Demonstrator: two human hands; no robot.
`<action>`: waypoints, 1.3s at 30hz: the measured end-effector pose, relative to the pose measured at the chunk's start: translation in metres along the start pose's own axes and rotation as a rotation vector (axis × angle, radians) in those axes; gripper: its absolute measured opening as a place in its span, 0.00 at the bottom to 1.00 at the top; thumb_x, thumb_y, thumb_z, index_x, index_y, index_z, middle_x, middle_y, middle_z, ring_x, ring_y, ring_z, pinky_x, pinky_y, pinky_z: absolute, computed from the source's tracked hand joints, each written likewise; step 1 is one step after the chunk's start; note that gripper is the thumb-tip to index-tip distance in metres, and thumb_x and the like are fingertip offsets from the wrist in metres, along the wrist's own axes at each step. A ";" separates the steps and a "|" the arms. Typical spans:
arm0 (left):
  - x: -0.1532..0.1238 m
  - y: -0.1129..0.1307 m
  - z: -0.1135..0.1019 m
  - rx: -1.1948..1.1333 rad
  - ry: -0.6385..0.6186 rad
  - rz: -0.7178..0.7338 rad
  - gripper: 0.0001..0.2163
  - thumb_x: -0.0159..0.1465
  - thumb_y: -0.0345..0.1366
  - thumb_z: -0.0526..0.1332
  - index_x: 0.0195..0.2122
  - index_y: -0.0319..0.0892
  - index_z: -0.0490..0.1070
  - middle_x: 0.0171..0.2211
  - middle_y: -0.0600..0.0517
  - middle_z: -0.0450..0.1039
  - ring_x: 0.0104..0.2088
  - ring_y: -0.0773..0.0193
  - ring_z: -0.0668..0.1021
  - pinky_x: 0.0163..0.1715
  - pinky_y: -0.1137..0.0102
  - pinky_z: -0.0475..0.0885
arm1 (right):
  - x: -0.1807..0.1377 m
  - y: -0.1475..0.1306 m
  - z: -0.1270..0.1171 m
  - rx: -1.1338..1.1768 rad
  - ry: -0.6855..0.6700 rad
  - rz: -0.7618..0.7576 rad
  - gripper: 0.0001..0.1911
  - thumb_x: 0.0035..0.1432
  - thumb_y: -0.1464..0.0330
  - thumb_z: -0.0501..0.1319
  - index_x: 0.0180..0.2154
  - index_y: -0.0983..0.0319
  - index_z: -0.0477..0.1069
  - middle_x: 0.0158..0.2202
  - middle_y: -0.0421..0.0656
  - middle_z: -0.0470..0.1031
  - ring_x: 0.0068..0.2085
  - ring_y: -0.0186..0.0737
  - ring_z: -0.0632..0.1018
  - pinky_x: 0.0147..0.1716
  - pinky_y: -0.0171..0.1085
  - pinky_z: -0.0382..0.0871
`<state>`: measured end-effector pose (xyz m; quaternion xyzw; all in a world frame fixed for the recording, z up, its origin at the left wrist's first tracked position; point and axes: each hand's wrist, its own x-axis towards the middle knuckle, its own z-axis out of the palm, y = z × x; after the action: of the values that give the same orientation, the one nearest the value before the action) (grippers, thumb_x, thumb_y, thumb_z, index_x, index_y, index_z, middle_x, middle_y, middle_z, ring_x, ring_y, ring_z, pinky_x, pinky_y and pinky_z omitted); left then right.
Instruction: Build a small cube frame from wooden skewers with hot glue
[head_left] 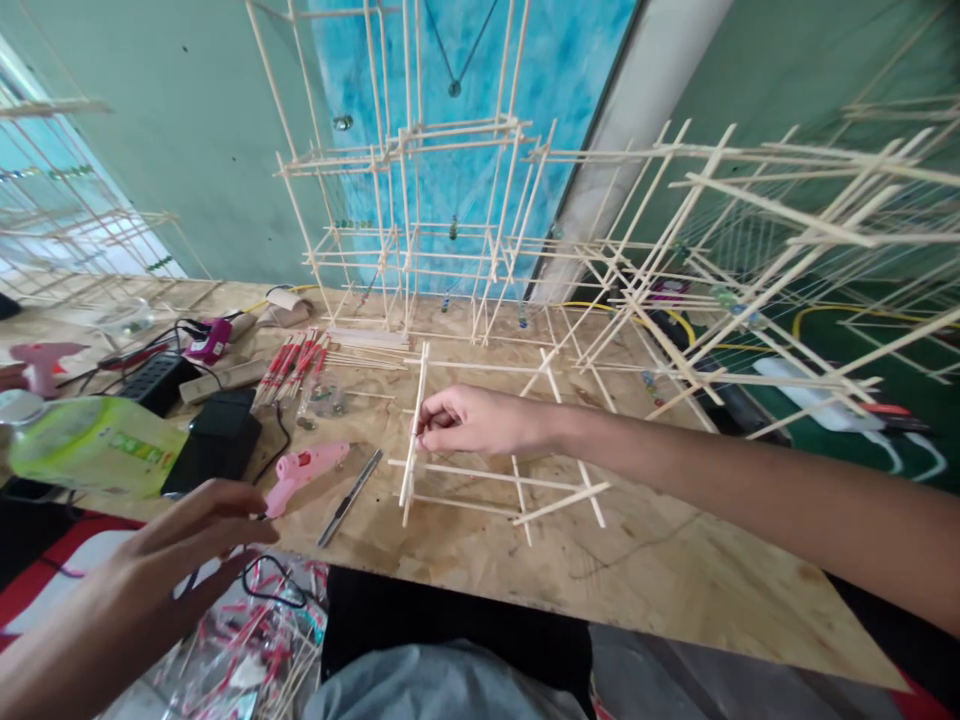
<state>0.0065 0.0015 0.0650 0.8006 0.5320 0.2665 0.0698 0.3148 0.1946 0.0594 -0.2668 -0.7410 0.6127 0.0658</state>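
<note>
My right hand [476, 420] is closed, its fingertips pinched at the left upright of a small frame of wooden sticks [465, 472] on the table. The curled fingers partly hide the spot they touch. At the lower left, my left hand [202, 545] has its fingers stretched out and the thumb apart below them. Its fingertips are beside the handle of a pink hot glue gun [304, 468], which lies on the tabletop with its nozzle pointing right. Between the glue gun and the stick frame lies a utility knife [349, 498].
Tall stick structures [405, 200] stand behind, with another [750, 290] at the right. A green-yellow bottle [97, 445], a black box [217, 440], a power strip [154, 385] and red-wrapped stick bundles [292, 365] crowd the left. Cables run among them. The plywood table [675, 590] ends near my lap.
</note>
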 end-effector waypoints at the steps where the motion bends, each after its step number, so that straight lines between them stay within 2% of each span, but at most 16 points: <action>1: 0.011 0.001 0.003 -0.005 -0.035 0.033 0.07 0.69 0.37 0.62 0.43 0.55 0.79 0.43 0.55 0.81 0.38 0.67 0.84 0.37 0.77 0.78 | 0.000 0.000 0.000 -0.003 0.001 0.000 0.04 0.62 0.69 0.65 0.38 0.64 0.77 0.31 0.39 0.76 0.31 0.32 0.72 0.32 0.34 0.62; 3: 0.031 0.007 0.008 -0.032 -0.061 0.025 0.09 0.70 0.34 0.60 0.47 0.54 0.77 0.38 0.56 0.83 0.33 0.69 0.85 0.33 0.79 0.78 | 0.000 -0.001 0.000 -0.006 0.006 0.006 0.04 0.61 0.70 0.65 0.38 0.65 0.77 0.32 0.40 0.76 0.31 0.32 0.72 0.32 0.35 0.62; 6: 0.056 0.018 0.017 -0.180 -0.100 -0.083 0.14 0.74 0.34 0.52 0.54 0.50 0.74 0.32 0.56 0.83 0.29 0.70 0.84 0.30 0.79 0.78 | -0.001 -0.005 0.001 0.012 0.014 0.020 0.03 0.61 0.71 0.65 0.37 0.65 0.77 0.32 0.40 0.76 0.31 0.32 0.72 0.33 0.35 0.62; 10: 0.078 0.026 0.037 -0.321 -0.085 -0.188 0.14 0.73 0.41 0.57 0.55 0.45 0.74 0.43 0.48 0.84 0.40 0.63 0.85 0.38 0.73 0.81 | -0.003 -0.009 0.001 0.038 0.009 0.020 0.07 0.56 0.68 0.70 0.36 0.64 0.76 0.29 0.37 0.74 0.29 0.30 0.69 0.30 0.34 0.59; 14: 0.086 0.026 0.056 -0.358 -0.100 -0.069 0.17 0.73 0.41 0.58 0.61 0.47 0.71 0.51 0.46 0.80 0.47 0.58 0.83 0.48 0.64 0.79 | -0.003 -0.007 0.000 0.058 0.012 0.013 0.11 0.55 0.65 0.72 0.35 0.64 0.76 0.28 0.36 0.73 0.29 0.30 0.68 0.29 0.33 0.58; 19: 0.086 0.020 0.072 -0.429 -0.128 0.089 0.30 0.70 0.50 0.60 0.72 0.55 0.57 0.64 0.43 0.69 0.61 0.47 0.75 0.56 0.53 0.76 | 0.000 -0.004 0.000 0.041 0.007 0.003 0.10 0.55 0.66 0.72 0.37 0.64 0.77 0.29 0.37 0.73 0.30 0.31 0.69 0.31 0.34 0.60; 23: 0.086 0.018 0.081 -0.399 -0.132 0.133 0.35 0.66 0.53 0.65 0.72 0.55 0.56 0.66 0.42 0.66 0.65 0.43 0.70 0.61 0.49 0.71 | 0.000 -0.004 0.000 0.024 0.001 -0.019 0.05 0.59 0.69 0.67 0.38 0.64 0.77 0.30 0.38 0.74 0.31 0.31 0.69 0.32 0.35 0.61; 31: 0.084 0.011 0.090 -0.251 -0.103 0.212 0.38 0.65 0.46 0.69 0.73 0.54 0.52 0.65 0.42 0.66 0.64 0.45 0.71 0.61 0.52 0.70 | 0.001 -0.002 0.001 0.066 -0.002 0.002 0.05 0.59 0.73 0.65 0.38 0.64 0.78 0.32 0.38 0.76 0.31 0.31 0.71 0.33 0.34 0.62; 39: 0.089 0.009 0.096 -0.171 -0.035 0.329 0.35 0.65 0.41 0.68 0.71 0.52 0.56 0.63 0.40 0.67 0.62 0.44 0.71 0.59 0.50 0.70 | 0.001 -0.003 0.001 0.062 -0.011 -0.010 0.03 0.61 0.71 0.65 0.37 0.64 0.76 0.28 0.36 0.72 0.30 0.30 0.68 0.31 0.34 0.59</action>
<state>0.0876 0.0932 0.0185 0.8725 0.3682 0.3047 0.1021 0.3126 0.1937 0.0618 -0.2575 -0.7235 0.6363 0.0730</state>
